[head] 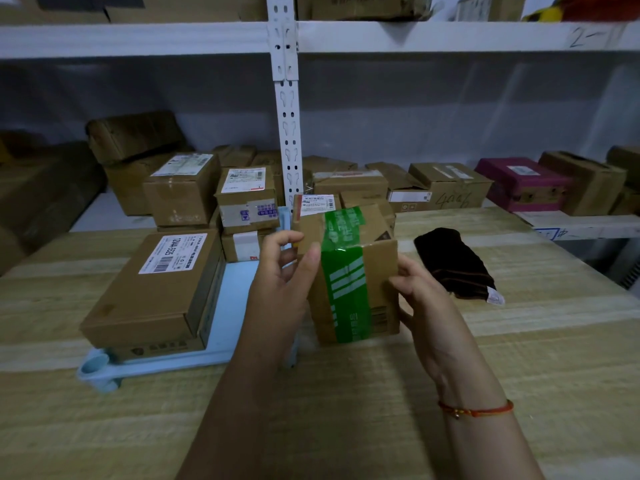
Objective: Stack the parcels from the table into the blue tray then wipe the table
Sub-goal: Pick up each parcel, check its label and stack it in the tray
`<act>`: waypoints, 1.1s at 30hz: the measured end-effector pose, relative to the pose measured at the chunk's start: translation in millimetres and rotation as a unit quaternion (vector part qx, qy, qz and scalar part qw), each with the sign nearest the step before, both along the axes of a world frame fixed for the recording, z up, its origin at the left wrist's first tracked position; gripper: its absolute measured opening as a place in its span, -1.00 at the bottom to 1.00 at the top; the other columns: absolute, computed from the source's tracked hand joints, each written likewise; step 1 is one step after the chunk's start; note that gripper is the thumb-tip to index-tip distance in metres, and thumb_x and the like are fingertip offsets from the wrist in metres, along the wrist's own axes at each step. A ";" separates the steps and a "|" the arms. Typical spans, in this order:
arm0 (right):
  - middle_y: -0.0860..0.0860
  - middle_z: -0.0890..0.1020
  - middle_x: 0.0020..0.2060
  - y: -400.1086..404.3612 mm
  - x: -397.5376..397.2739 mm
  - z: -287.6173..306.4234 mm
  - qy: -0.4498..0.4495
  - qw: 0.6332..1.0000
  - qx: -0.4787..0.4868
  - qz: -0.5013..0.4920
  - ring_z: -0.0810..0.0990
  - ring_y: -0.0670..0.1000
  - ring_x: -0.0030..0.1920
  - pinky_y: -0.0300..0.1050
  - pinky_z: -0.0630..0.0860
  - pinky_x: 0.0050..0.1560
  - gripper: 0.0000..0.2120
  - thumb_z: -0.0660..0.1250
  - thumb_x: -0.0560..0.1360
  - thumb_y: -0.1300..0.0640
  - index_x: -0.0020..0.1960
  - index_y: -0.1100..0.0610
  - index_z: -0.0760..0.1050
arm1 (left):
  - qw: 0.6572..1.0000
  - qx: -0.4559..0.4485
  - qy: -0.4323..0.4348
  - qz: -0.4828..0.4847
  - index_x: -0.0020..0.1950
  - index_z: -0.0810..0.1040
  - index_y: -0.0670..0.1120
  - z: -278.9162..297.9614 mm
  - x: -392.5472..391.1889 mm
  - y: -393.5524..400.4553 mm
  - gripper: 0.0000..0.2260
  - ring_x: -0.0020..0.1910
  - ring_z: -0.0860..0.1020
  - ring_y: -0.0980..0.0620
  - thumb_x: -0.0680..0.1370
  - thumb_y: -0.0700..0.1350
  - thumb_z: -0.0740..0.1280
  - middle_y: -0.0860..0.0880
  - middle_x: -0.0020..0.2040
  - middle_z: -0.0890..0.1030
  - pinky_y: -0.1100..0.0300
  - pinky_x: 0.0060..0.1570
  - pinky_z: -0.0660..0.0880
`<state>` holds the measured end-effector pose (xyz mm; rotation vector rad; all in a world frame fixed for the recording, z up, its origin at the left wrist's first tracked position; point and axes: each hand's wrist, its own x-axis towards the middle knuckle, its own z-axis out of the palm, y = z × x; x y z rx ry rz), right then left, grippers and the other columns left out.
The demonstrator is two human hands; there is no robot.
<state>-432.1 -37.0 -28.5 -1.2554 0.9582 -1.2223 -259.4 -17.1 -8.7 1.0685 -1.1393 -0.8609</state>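
Both hands hold a cardboard parcel with green tape above the wooden table. My left hand grips its left upper edge and my right hand presses its right side. The light blue tray lies on the table just left of the parcel. A wide flat parcel with a white label is stacked on another box at the tray's left. Several smaller parcels stand piled at the tray's far end. A dark cloth lies on the table to the right.
White metal shelving stands behind the table, its lower shelf lined with cardboard boxes and a magenta box. More boxes sit on the upper shelf. A red string bracelet circles my right wrist.
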 end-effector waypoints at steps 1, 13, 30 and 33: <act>-0.21 0.70 -0.03 0.7 0.9 0.5 -0.008 1.000 0.010 -0.005 0.63 -0.22 0.04 -0.09 0.48 0.07 -0.57 0.27 0.35 -0.05 0.20 -0.07 0.58 | 1.000 -0.002 -0.001 0.002 0.14 0.47 0.03 0.0 -0.9 0.4 -0.82 -0.05 0.62 0.08 0.55 0.02 0.29 -0.04 -0.01 0.62 -0.04 0.02 0.60; -0.14 0.72 -0.05 6.9 5.8 7.7 -0.052 0.997 0.057 -0.030 0.64 -0.11 0.04 0.04 0.48 0.11 -0.61 0.23 0.38 -0.32 0.04 -0.16 0.65 | 0.999 -0.050 -0.016 0.008 -0.02 0.47 0.07 -4.6 -3.9 1.9 -0.67 0.12 0.59 0.10 0.42 -0.36 0.32 0.16 -0.02 0.62 0.07 -0.02 0.58; -0.01 0.71 0.03 8.1 8.0 5.9 -0.096 0.990 0.080 -0.071 0.66 0.05 0.04 -0.05 0.49 -0.10 -0.57 0.24 0.36 -0.32 0.11 -0.13 0.56 | 0.996 -0.036 -0.080 -0.023 0.19 0.48 0.15 -3.5 -3.0 9.6 -0.36 0.14 0.51 0.24 0.41 -0.56 0.19 -0.06 0.15 0.44 0.40 -0.09 0.53; 0.02 0.69 0.02 4.8 7.3 0.9 -0.110 0.988 0.087 -0.072 0.64 0.06 0.01 -0.01 0.50 -0.08 -0.66 0.32 0.44 -0.23 0.09 -0.05 0.57 | 0.996 -0.031 -0.078 -0.006 0.12 0.51 0.12 -5.3 -4.2 10.1 -0.43 0.08 0.51 0.24 0.42 -0.53 0.20 0.07 0.02 0.51 0.36 -0.10 0.52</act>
